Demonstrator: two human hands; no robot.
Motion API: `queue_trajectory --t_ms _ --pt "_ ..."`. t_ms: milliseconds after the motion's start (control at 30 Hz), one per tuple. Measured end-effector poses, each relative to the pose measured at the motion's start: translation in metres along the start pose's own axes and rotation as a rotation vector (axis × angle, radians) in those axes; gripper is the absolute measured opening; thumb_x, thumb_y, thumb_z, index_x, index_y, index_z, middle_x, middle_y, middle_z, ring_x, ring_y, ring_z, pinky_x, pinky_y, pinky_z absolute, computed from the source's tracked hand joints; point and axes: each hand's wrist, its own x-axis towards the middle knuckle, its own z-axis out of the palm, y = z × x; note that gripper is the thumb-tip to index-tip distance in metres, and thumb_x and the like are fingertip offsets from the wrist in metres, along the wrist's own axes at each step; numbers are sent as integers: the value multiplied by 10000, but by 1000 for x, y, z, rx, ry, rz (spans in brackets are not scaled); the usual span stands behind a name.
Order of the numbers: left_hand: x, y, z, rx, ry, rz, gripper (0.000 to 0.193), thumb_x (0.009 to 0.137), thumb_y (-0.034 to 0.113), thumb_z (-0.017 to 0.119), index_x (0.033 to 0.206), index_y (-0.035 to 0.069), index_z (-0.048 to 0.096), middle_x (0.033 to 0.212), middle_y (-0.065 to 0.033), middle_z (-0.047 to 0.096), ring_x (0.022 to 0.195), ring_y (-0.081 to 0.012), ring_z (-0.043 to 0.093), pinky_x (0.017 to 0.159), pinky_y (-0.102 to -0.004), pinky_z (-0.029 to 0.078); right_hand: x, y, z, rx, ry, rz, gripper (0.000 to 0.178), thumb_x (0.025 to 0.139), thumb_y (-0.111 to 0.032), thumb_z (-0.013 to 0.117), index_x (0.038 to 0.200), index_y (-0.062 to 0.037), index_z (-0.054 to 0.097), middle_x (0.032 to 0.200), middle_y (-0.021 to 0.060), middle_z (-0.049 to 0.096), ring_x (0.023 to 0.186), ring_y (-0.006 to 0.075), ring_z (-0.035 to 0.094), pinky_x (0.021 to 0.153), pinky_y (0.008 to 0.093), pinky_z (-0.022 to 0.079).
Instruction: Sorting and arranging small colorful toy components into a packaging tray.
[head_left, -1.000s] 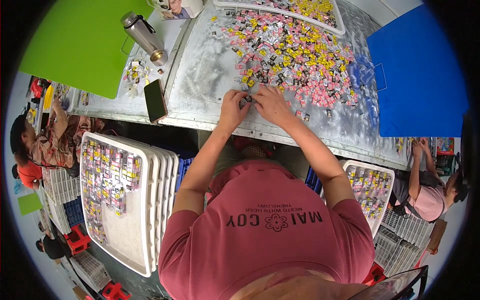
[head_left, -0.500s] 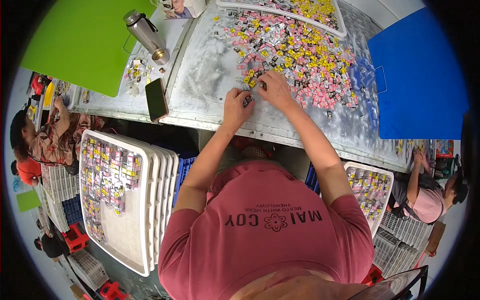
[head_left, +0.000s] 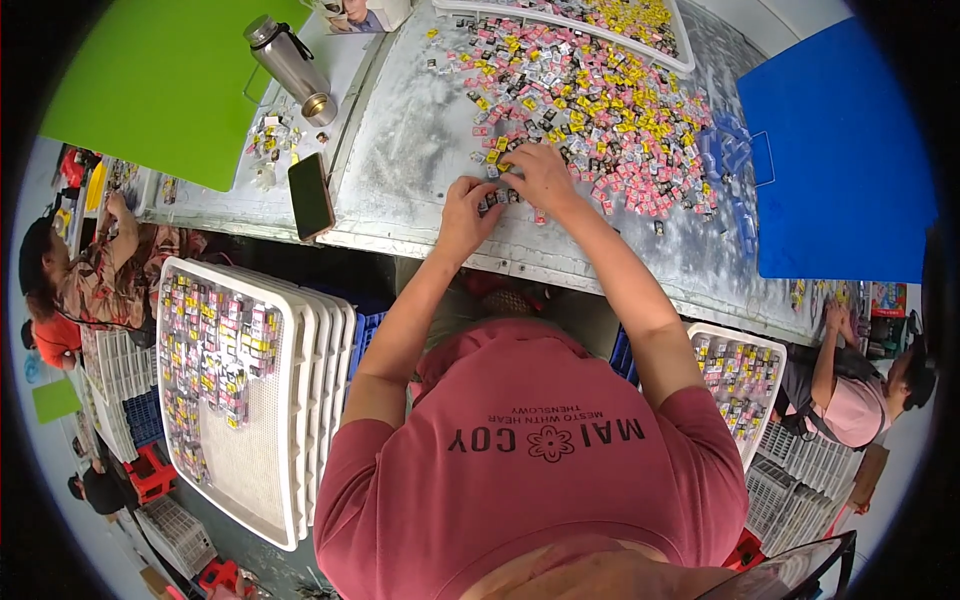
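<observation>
On the grey metal table, my left hand (head_left: 466, 216) curls its fingers round one end of a short row of small dark printed pieces (head_left: 501, 197). Close by on the right is my right hand (head_left: 543, 180), fingers bent and thumb near the other end of that row. Whatever sits between its fingertips is too small and covered to make out. A few yellow pieces (head_left: 492, 157) lie just beyond the fingertips. Past both hands spreads a wide heap of small pink, yellow, black and white pieces (head_left: 600, 110).
A white tray (head_left: 560, 28) lies at the far side. Left are a phone (head_left: 311, 197), a steel flask (head_left: 287, 68) and a green board (head_left: 170, 90); right, a blue board (head_left: 835, 150). Stacked trays (head_left: 290, 400) and a part-covered tray (head_left: 740, 390) flank me. Co-workers sit either side.
My right hand has come slightly nearer and left, to the row's end. More of the dark row shows between my hands. My left hand has shifted slightly left.
</observation>
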Motion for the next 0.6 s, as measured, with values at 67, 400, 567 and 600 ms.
queue_trajectory --t_ms 67,400,567,600 --pt "0 -1 -2 -41 -52 -52 372 762 116 815 1112 27 724 1096 -141 612 1022 -333 606 888 -403 509 6 0 1 -7 -12 3 213 786 -189 779 975 -114 717 975 57 680 989 287 634 911 437 461" --pt "8 13 -4 31 -54 18 439 747 157 823 1176 104 746 1025 -121 609 946 -315 589 843 -420 498 -18 4 -36 80 -231 11 151 763 -163 760 911 -143 745 916 13 705 1017 245 613 927 418 422" --pt "8 10 1 125 -84 44 423 747 208 831 1162 157 768 1014 -107 605 936 -301 585 817 -419 494 -26 -8 -56 71 -225 32 179 785 -172 770 959 -138 749 1007 22 686 1058 256 599 975 424 409" --pt "7 9 0 126 -84 40 423 747 208 831 1162 157 768 1014 -107 605 936 -301 585 817 -419 494 -30 -15 -60 40 -247 69 193 784 -185 779 968 -139 748 1031 23 682 1068 258 595 979 430 408"
